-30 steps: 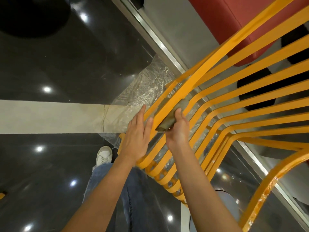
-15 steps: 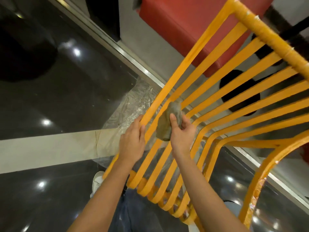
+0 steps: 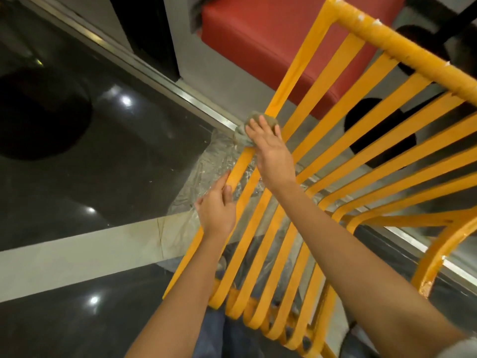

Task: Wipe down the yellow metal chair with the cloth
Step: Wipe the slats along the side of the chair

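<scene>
The yellow metal chair (image 3: 343, 140) fills the right half of the view, its flat slats running from lower left to a round top bar at upper right. A grey-green cloth (image 3: 244, 131) is bunched around the outermost left slat. My right hand (image 3: 271, 148) presses on the cloth, fingers spread over it. Lower on the same slat, my left hand (image 3: 218, 208) holds the edge, thumb and fingers wrapped around the metal.
Crinkled clear plastic sheet (image 3: 206, 177) lies on the dark glossy floor under the chair. A red cushioned seat (image 3: 258, 42) stands behind, past a metal floor strip (image 3: 154, 73). A pale floor band (image 3: 77, 254) crosses the left. My jeans show below the slats.
My right hand has slid the cloth up the outer slat, away from me. My left hand stays gripping the slat lower down. The view has tilted up, showing the chair's top bar.
</scene>
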The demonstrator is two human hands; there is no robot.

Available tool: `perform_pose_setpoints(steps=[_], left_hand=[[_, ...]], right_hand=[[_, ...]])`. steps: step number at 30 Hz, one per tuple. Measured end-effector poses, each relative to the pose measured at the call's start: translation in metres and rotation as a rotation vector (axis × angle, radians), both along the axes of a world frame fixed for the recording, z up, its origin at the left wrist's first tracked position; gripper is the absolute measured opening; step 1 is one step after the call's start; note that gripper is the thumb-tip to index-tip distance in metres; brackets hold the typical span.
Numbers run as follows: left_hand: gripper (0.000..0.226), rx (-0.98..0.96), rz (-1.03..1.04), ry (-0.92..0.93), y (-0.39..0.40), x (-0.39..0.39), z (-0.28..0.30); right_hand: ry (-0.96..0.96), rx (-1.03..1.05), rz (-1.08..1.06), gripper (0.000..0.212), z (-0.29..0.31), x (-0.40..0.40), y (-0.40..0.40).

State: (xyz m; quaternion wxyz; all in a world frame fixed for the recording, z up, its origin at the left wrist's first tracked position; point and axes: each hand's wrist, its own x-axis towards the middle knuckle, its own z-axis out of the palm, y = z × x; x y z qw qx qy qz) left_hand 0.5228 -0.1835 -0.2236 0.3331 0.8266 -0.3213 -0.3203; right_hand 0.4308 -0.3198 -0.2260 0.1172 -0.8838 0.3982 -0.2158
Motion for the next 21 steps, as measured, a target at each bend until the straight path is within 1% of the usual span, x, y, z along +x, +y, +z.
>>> perform_pose_setpoints(steps=[2,3,5,6,7,8,10,12,13,15,17,19,21], left_hand=[[0.039,-0.015,-0.015,-0.011,0.001,0.0,-0.004],[0.037,-0.02,-0.022,-0.018,0.002,0.0,-0.006],[0.024,-0.002,-0.027,-0.043,0.003,0.001,-0.008],[0.021,0.003,-0.022,-0.055,0.002,0.001,-0.008],[0.022,0.0,-0.01,-0.058,0.002,0.001,-0.007],[0.027,-0.004,0.0,-0.053,0.001,0.0,-0.005],[0.037,-0.014,0.0,-0.049,0.003,-0.001,-0.005],[0.039,-0.033,0.008,-0.054,0.004,-0.002,-0.004],[0.039,-0.035,0.008,-0.051,0.003,-0.002,-0.004],[0.038,-0.036,0.01,-0.042,0.003,-0.002,-0.003],[0.038,-0.043,0.015,-0.046,0.002,-0.002,-0.002],[0.038,-0.044,0.003,-0.053,0.002,-0.001,-0.003],[0.038,-0.046,0.002,-0.052,0.003,-0.001,-0.005]], right_hand=[[-0.048,0.092,-0.099,0.058,0.003,0.007,0.007],[-0.055,0.132,-0.094,0.059,0.0,0.009,0.026],[-0.047,0.192,-0.018,0.059,-0.009,0.002,0.068],[-0.054,0.213,0.018,0.058,-0.01,-0.002,0.076],[-0.069,0.206,0.037,0.058,-0.007,-0.002,0.07],[-0.078,0.186,0.009,0.06,-0.004,0.002,0.054],[-0.107,0.187,-0.151,0.061,0.006,0.013,0.016],[-0.134,0.218,-0.253,0.06,0.013,0.022,0.008],[-0.139,0.226,-0.241,0.059,0.011,0.024,0.018],[-0.143,0.223,-0.132,0.058,0.004,0.018,0.05],[-0.123,0.198,-0.051,0.058,0.003,0.01,0.053],[-0.109,0.161,-0.095,0.059,0.003,0.01,0.025],[-0.142,0.174,-0.173,0.056,0.007,0.015,0.012]])
